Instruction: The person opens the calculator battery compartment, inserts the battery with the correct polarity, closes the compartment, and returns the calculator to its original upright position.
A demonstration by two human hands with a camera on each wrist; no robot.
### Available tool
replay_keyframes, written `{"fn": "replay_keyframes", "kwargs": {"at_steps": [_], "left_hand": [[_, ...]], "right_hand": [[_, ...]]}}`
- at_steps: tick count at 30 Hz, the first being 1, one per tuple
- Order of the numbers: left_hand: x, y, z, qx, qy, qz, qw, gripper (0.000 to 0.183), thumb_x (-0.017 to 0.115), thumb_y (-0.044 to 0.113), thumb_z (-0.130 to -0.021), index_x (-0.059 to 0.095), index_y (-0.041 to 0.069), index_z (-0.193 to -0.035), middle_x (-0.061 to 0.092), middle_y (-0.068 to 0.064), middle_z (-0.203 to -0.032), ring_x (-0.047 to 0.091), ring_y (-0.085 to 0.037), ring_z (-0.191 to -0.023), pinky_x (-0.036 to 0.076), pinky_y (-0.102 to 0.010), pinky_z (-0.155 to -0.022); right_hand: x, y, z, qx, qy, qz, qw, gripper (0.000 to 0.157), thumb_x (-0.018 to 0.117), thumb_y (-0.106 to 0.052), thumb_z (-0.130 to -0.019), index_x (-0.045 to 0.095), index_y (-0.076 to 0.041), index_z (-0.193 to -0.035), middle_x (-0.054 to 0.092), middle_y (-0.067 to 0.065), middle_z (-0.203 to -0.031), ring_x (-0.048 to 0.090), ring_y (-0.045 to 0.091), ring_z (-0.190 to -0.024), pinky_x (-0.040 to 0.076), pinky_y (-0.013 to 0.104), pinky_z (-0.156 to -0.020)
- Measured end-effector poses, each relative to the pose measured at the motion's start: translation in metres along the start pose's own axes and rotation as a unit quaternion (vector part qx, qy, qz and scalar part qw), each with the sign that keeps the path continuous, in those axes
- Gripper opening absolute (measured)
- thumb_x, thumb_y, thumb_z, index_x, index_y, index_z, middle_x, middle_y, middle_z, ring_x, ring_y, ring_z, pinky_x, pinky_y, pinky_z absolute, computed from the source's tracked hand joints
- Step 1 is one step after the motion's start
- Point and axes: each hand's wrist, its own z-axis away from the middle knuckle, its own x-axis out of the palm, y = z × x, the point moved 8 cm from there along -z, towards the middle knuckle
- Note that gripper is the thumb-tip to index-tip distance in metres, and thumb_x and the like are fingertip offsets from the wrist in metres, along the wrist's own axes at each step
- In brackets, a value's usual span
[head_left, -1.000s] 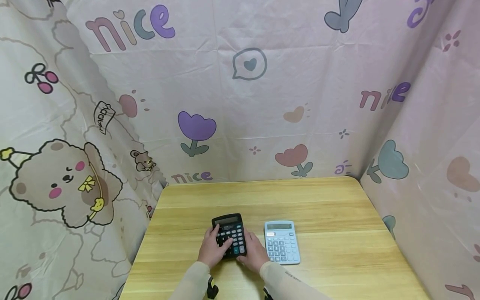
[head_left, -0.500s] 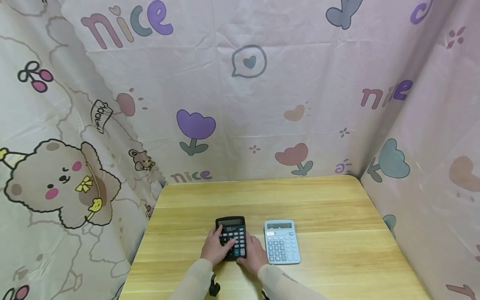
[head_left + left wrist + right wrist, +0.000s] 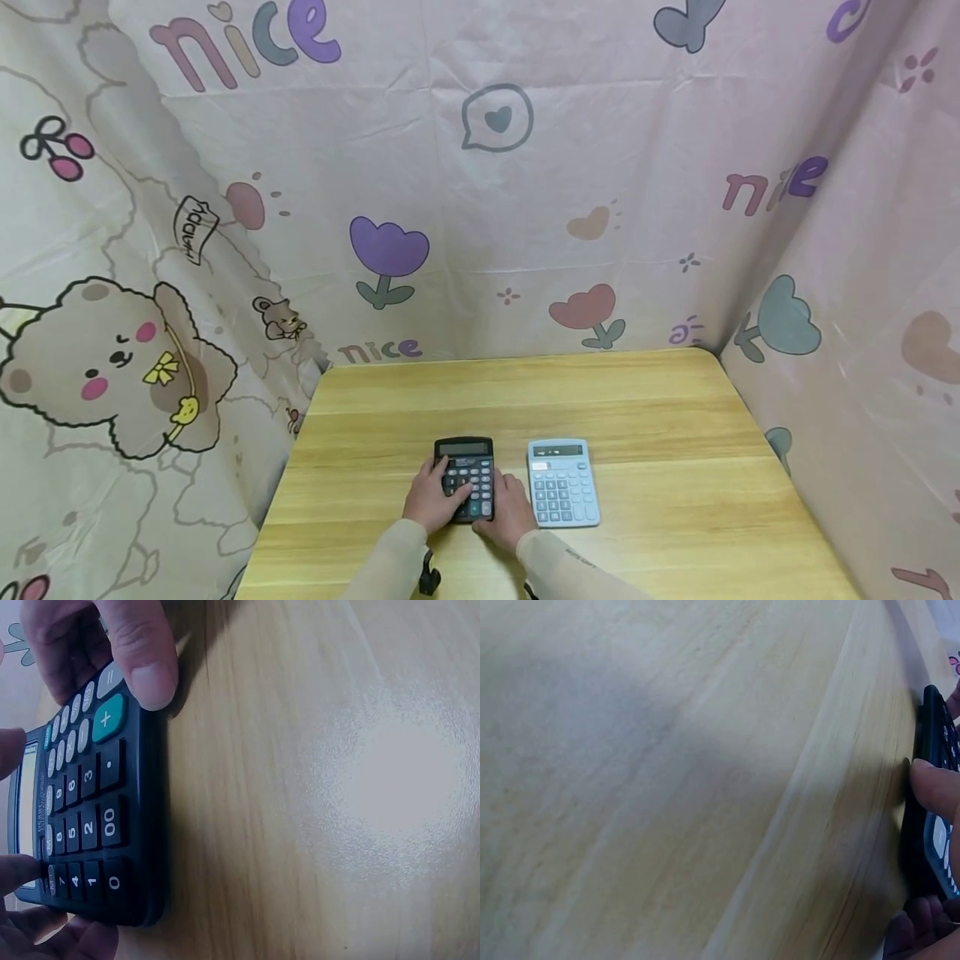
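Observation:
A black calculator lies squarely on the wooden table, its display at the far end. My left hand grips its left side, with a finger on the upper left and the thumb reaching over the keys. My right hand holds the right side. In the left wrist view, the right thumb presses the near right corner, by the equals key, and the other fingers run along the side. The right wrist view catches only the calculator's edge and part of that hand. A light blue calculator lies just right of my right hand.
The pale wooden table has a back edge against a printed cloth. Similar cloth hangs on the left and right sides. A bright glare spot shows on the tabletop in the left wrist view.
The black calculator, held in both hands, has shifted a little right and nearer, turning from slightly tilted to straight. The light blue calculator has stayed put. The head view has shifted slightly.

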Motion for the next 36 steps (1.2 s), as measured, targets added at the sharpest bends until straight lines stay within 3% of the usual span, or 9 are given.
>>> {"fn": "replay_keyframes", "kwargs": {"at_steps": [14, 21, 30, 36], "left_hand": [[0.004, -0.004, 0.002, 0.011, -0.010, 0.004, 0.9999, 0.080, 0.062, 0.055, -0.078, 0.040, 0.008, -0.138, 0.027, -0.023, -0.143, 0.032, -0.044, -0.124, 0.035, -0.055, -0.096], [-0.005, -0.005, 0.007, 0.019, -0.001, 0.025, 0.9995, 0.080, 0.063, 0.051, -0.079, 0.035, 0.010, -0.141, 0.024, -0.021, -0.145, 0.029, -0.045, -0.125, 0.032, -0.058, -0.097], [-0.038, -0.009, 0.013, 0.044, 0.030, 0.018, 0.9984, 0.079, 0.064, 0.049, -0.079, 0.033, 0.012, -0.142, 0.020, -0.016, -0.147, 0.024, -0.042, -0.129, 0.029, -0.061, -0.097], [-0.062, -0.011, 0.018, 0.068, 0.052, -0.008, 0.9963, 0.080, 0.061, 0.052, -0.080, 0.028, 0.016, -0.144, 0.017, -0.013, -0.149, 0.022, -0.039, -0.130, 0.030, -0.062, -0.095]], "right_hand": [[-0.001, 0.001, 0.001, 0.001, 0.001, 0.004, 1.000, 0.101, 0.082, -0.045, -0.055, 0.039, 0.001, -0.134, 0.050, 0.008, -0.107, 0.046, 0.020, -0.099, 0.044, 0.035, -0.090], [-0.008, -0.002, 0.002, 0.003, -0.001, -0.016, 1.000, 0.091, 0.075, -0.046, -0.067, 0.038, 0.003, -0.134, 0.051, 0.010, -0.107, 0.049, 0.020, -0.093, 0.048, 0.037, -0.084], [-0.049, 0.009, 0.001, 0.015, 0.010, -0.072, 0.997, 0.080, 0.069, -0.046, -0.076, 0.037, -0.007, -0.138, 0.044, 0.015, -0.129, 0.045, 0.032, -0.114, 0.041, 0.049, -0.093], [-0.091, 0.036, -0.002, 0.030, 0.072, -0.091, 0.993, 0.073, 0.068, -0.050, -0.075, 0.045, -0.013, -0.134, 0.046, 0.010, -0.126, 0.047, 0.029, -0.111, 0.044, 0.048, -0.090]]}}
